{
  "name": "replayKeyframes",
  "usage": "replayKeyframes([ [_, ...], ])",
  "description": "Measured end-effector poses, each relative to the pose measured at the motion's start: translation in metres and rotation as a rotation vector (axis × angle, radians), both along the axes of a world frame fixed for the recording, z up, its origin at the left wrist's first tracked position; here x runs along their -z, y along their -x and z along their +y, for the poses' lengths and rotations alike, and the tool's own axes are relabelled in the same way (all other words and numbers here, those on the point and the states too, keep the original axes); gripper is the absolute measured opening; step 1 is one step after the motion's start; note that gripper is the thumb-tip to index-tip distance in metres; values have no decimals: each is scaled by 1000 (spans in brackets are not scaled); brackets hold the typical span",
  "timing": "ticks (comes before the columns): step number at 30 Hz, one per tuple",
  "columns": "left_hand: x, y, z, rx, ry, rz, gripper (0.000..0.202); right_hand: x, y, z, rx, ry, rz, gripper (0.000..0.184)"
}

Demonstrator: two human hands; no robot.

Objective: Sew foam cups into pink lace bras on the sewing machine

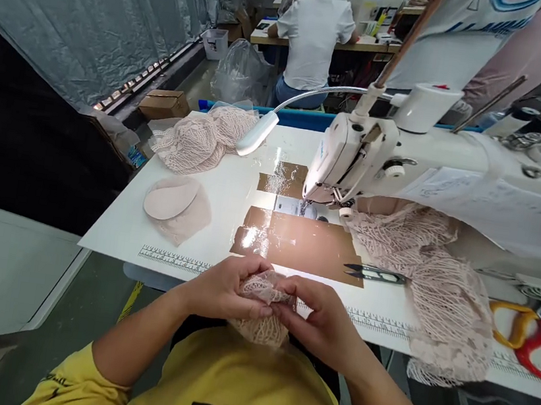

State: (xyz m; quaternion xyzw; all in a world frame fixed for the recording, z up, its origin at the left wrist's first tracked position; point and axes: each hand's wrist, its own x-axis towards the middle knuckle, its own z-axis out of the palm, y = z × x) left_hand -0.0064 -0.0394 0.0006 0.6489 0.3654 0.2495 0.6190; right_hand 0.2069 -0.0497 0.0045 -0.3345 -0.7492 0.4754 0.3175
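Head view. Item: one pale pink lace piece, bunched, at the sewing table's near edge, before our yellow shirt. Our left hand: fingers curled, closed with the thumb on its left side. Our right hand: thumb and forefinger pinched on its right side. Handling, we judge: light, soft, limp, openwork apt to snag; best gripped by the upper folds. Thread snips: toward the near edge, right of centre.
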Motion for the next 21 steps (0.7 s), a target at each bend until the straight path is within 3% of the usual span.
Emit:
replayKeyframes([
  [2,7,-5,0,10,85,-47,26,3,1,1,109,-23,-14,3],
  [4,11,-6,-1,32,122,-88,23,7,1,3,196,-36,-13,8],
  [10,5,-8,7,42,49,-117,22,9,4,9,367,-52,-1,15],
  [16,-4,-9,19,6,1,-72,26,9,7,15,446,-44,-37,16],
  [21,-1,-13,26,-28,-79,1,28,10,7,21,480,-20,-83,19],
])
